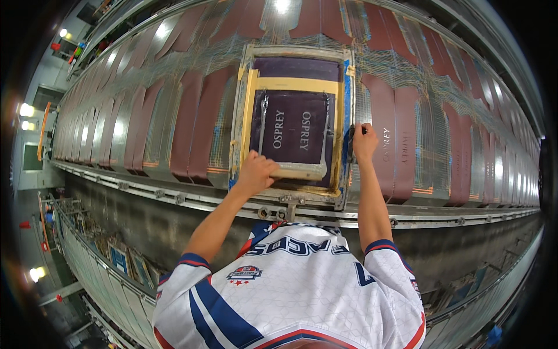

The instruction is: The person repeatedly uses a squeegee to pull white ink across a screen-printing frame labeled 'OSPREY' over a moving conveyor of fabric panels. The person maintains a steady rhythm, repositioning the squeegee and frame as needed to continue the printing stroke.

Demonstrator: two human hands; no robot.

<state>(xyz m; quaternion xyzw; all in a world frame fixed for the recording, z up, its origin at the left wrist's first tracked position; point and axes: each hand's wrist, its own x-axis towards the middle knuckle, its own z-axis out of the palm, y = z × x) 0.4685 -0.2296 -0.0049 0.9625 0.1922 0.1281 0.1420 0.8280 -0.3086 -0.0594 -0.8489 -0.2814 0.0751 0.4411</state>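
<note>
A printing screen in a metal frame (pixel 350 87) lies over the long bench, with yellow tape round a dark purple mesh (pixel 290 113) bearing two lines of pale lettering. My left hand (pixel 259 170) is closed on a squeegee (pixel 299 172) at the screen's lower part. Beside it on the right, my right hand (pixel 364 136) is closed on the screen's right edge, where a small dark part shows under the fingers. Maroon cut pieces (pixel 388 99) lie flat on both sides, some at the right carrying pale lettering.
A metal rail (pixel 151 195) runs along the bench's near edge, in front of my body. Below at the left, framed screens (pixel 119 256) stand in a rack. Rows of maroon pieces continue along the curved view to both ends. Lamps (pixel 27 109) glow at the far left.
</note>
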